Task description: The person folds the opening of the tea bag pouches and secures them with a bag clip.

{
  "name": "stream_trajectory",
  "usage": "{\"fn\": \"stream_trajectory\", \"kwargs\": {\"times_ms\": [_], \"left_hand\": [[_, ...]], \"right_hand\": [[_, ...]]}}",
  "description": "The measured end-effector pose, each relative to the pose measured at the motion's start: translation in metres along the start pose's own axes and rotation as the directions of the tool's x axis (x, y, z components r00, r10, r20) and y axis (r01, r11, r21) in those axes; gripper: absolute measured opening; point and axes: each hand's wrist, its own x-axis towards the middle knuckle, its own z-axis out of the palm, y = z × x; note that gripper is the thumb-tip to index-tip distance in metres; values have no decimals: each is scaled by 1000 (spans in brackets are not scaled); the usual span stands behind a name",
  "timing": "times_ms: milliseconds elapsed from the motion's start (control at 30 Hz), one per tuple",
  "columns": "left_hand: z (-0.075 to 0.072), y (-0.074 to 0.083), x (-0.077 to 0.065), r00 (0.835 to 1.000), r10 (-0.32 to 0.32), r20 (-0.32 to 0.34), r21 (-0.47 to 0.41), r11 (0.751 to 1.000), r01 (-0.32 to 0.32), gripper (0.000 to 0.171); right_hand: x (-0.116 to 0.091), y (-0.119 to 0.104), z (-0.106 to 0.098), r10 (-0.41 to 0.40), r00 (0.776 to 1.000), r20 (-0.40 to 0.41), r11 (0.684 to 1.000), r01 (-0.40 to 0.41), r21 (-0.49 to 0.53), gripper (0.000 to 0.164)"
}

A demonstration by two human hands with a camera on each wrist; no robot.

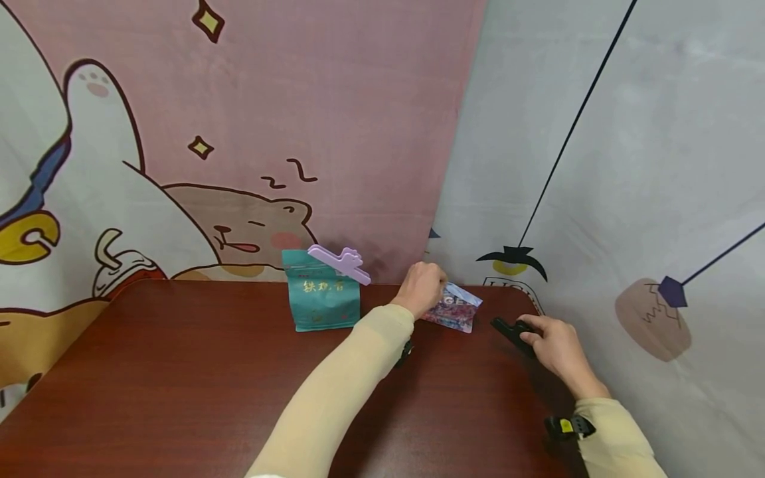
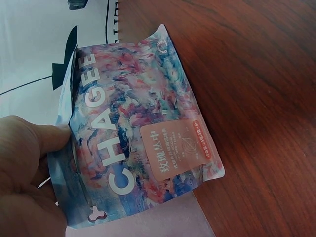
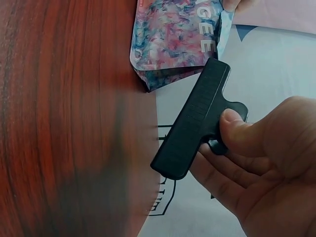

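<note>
My left hand pinches the top edge of a blue and pink CHAGEE pouch near the table's back edge. In the left wrist view the thumb lies on the front of the pouch's top strip, with the fingers behind it. My right hand grips a black bag clip by its handles, thumb on one side and fingers under the other. The clip lies to the right of the pouch in the head view, its long bar slanting toward it. In the right wrist view the bar's tip overlaps the pouch's corner.
A teal tea pouch with gold characters stands to the left on the brown table. A lilac clip sits aslant across its top right corner. Behind the table hangs a printed cloth with cartoon animals.
</note>
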Motion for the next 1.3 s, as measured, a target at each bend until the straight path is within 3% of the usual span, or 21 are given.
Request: {"fn": "stream_trajectory", "kwargs": {"times_ms": [600,1133,1300], "left_hand": [[1,-1,1,1000,5,-6,-1,1000,-5,52],[0,-1,-1,1000,-8,9,-33,999,9,53],[-1,0,-2,1000,4,5,-31,1000,-4,53]], "right_hand": [[12,-1,2,-19,998,-58,1000,18,-9,26],[26,-3,9,44,993,-109,999,-42,21,23],[30,-3,12,29,991,-129,999,-30,-10,24]]}}
